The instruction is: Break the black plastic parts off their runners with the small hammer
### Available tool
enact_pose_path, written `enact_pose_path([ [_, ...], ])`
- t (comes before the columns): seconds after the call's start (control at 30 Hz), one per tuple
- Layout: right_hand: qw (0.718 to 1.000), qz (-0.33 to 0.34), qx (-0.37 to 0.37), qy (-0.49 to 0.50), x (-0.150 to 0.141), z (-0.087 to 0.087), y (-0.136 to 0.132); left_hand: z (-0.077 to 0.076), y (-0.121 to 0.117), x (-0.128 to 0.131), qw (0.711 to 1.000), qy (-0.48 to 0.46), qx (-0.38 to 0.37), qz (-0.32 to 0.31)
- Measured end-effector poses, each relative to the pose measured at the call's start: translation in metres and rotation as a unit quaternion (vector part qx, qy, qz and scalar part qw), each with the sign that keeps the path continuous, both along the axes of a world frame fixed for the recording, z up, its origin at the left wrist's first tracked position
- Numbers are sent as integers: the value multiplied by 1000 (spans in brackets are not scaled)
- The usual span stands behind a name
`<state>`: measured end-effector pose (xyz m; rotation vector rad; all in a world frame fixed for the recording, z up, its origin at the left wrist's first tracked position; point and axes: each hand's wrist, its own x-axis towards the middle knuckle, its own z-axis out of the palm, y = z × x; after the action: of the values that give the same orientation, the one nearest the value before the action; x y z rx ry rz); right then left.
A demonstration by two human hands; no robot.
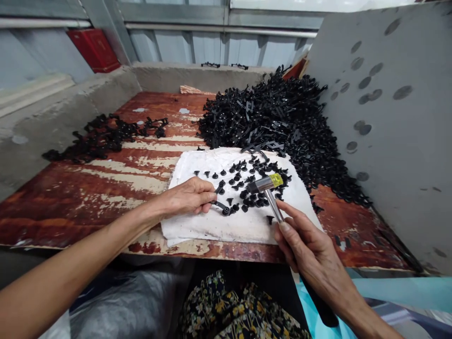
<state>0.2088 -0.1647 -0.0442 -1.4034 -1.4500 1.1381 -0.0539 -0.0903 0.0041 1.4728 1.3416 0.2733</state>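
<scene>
Metal walling (197, 47) is standing behind the worn surface (88, 193), where a black heap (261, 113) is lying beyond a white cloth (197, 229); over it, the left hand (189, 197) is gripping a black bracket (221, 206), the right hand (310, 240) clasping a hammer (273, 205).

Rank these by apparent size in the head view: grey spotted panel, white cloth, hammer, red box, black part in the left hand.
1. Grey spotted panel
2. White cloth
3. Hammer and red box: too close to rank; the right hand partly hides the hammer
4. Black part in the left hand
</scene>
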Motion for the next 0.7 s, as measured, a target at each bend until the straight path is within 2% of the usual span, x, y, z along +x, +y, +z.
enact_pose_path([
  [0.47, 1000, 17, 19, -6, -3, 7, 1, 0, 4, 0, 1000, 4, 2, -28],
  [0.7, 999, 20, 27, -26, -1, 3, 1, -2, 4, -1, 1000, 3, 5, -30],
])
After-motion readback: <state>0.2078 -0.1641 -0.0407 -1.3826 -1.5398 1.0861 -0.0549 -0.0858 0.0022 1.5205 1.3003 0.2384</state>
